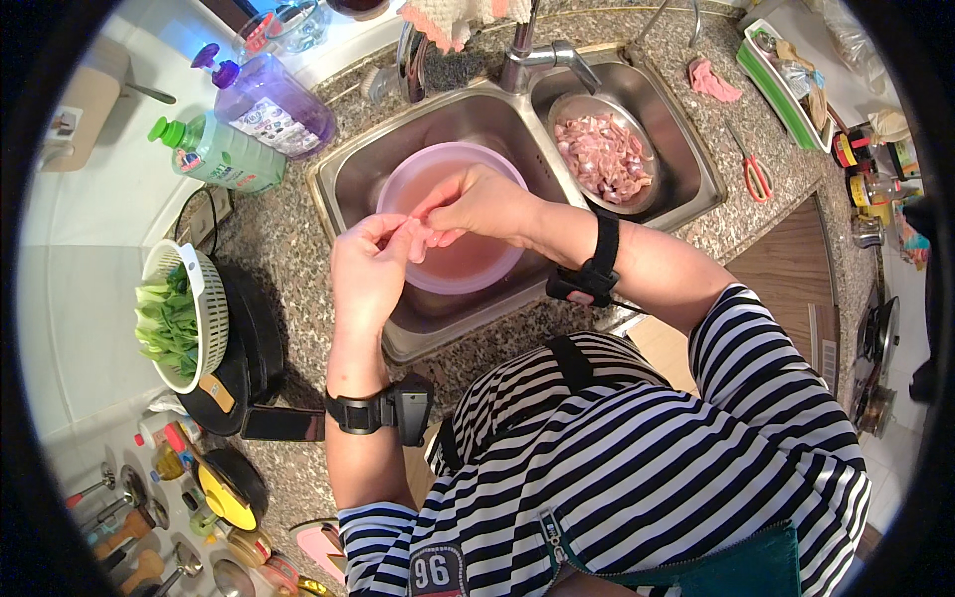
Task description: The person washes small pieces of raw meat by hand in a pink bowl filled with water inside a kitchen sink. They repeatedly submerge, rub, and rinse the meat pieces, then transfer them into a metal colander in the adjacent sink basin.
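Both hands meet over a pink plastic basin (392, 263) of cloudy reddish water, which stands in the left bowl of a steel double sink (345, 195). My left hand (371, 261) pinches a small pale pink piece of raw meat (418, 248) between thumb and fingers. The fingers of my right hand (481, 205) are closed on the same piece from the other side. Fingers partly cover the piece. In the right bowl, an oval metal strainer or dish (565, 112) holds a heap of raw meat pieces (603, 158). The faucet (548, 56) points over that bowl.
Purple (280, 108) and green (227, 153) pump bottles stand behind the sink at left. A white colander (209, 306) of leafy greens sits left. Right of the sink lie red-handled scissors (757, 179), a pink cloth (714, 82) and a green-and-white tray (780, 97). A phone (283, 424) lies lower left.
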Motion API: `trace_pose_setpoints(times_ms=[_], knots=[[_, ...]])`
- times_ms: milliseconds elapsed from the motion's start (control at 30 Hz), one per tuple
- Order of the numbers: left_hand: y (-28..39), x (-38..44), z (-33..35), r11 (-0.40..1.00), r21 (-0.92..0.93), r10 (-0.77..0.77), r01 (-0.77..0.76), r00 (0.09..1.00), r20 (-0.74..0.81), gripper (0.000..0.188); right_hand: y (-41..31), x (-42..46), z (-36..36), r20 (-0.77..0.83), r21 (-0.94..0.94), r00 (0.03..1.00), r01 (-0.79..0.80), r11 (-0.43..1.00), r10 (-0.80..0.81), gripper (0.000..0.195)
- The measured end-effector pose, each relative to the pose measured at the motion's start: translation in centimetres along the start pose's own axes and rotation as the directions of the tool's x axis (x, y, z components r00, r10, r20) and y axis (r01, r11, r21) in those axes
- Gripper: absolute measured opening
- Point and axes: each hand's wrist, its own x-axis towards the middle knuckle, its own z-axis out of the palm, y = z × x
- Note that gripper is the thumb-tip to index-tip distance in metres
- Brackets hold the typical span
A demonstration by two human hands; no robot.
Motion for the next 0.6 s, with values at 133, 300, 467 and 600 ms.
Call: trace_pose_setpoints(times_ms=[133, 300, 467, 600], knots=[[-0.1, -0.1, -0.3, 0.995, -0.096, -0.02, 0.02, 1.0, -0.004, 0.012, 0.0, 0.0, -0.3, 0.035, 0.05, 0.999, 0.0, 0.999, -0.002, 0.016], [-0.1, -0.2, -0.7, 0.996, -0.092, -0.011, 0.008, 0.999, -0.039, 0.016, -0.3, -0.1, -0.3, 0.088, 0.14, 0.996, 0.005, 0.99, -0.017, 0.017], [0.2, -0.3, -0.8, 0.99, -0.139, 0.005, -0.006, 1.0, -0.007, 0.014, -1.0, -0.1, 0.1, 0.069, 0.083, 0.998, -0.003, 0.997, -0.003, 0.018], [-0.1, -0.3, -0.7, 0.994, -0.105, 0.005, -0.007, 1.0, -0.014, 0.015, -0.6, 0.0, -0.1, 0.067, 0.057, 0.998, 0.01, 0.998, -0.014, 0.018]])
